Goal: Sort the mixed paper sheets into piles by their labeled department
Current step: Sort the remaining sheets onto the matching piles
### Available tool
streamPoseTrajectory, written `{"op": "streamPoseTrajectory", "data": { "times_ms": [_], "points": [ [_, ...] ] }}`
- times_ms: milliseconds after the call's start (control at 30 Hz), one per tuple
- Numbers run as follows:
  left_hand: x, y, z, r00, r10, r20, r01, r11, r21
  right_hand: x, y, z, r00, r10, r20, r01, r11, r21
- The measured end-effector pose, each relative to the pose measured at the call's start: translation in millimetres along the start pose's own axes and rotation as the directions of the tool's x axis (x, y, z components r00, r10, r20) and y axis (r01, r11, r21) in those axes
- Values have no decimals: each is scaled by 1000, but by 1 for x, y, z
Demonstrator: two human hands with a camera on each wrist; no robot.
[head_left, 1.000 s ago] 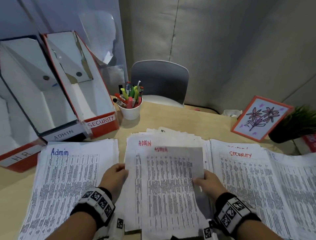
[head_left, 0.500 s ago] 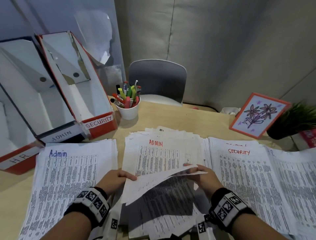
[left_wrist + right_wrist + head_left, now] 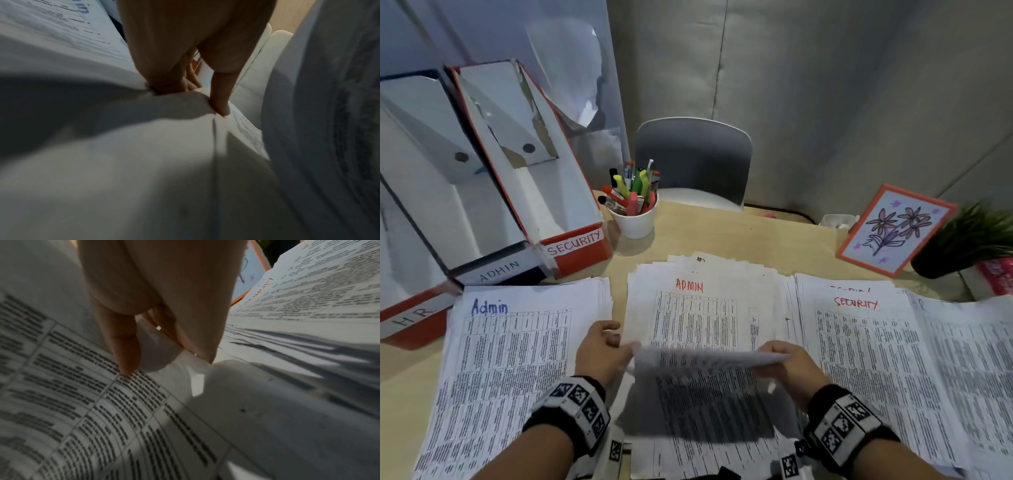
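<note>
A printed sheet [image 3: 709, 358] hovers almost flat, edge-on to the head camera, above the lower half of the middle mixed pile [image 3: 698, 308], whose top page reads ADMIN in red. My left hand [image 3: 599, 353] pinches the sheet's left corner, thumb [image 3: 220, 104] on top. My right hand [image 3: 791, 366] pinches its right edge between thumb [image 3: 125, 353] and fingers [image 3: 195, 337]. The sheet's own label is hidden. Left of the mixed pile lies the Admin pile [image 3: 517, 359]; the SECURITY pile [image 3: 859, 342] and then an HR pile [image 3: 969, 359] lie to its right.
Open file boxes marked HR [image 3: 410, 318], ADMIN [image 3: 496, 270] and SECURITY [image 3: 575, 243] stand at the back left. Behind the piles are a white cup of pens [image 3: 635, 219], a flower picture [image 3: 897, 229], a potted plant [image 3: 969, 240] and a grey chair [image 3: 695, 161].
The sheet, upright and facing me a second ago, has tipped down to nearly horizontal between both hands. It now shadows the lower half of the middle pile.
</note>
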State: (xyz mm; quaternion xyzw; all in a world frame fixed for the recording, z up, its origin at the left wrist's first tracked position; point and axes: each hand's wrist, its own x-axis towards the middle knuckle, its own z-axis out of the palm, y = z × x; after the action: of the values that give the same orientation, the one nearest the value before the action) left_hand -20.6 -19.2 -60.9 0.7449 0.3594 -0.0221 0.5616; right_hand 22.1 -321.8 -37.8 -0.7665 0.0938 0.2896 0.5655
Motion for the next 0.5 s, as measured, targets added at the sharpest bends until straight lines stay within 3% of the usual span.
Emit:
{"op": "streamPoseTrajectory", "data": {
  "times_ms": [200,500],
  "points": [
    [-2,1,-3,998,22,-53,-17,996,87,-6,4,1,996,-77,33,70,979,192],
    [-3,8,-4,998,50,-25,-47,991,122,-5,5,3,998,-55,19,51,985,165]
  ]
}}
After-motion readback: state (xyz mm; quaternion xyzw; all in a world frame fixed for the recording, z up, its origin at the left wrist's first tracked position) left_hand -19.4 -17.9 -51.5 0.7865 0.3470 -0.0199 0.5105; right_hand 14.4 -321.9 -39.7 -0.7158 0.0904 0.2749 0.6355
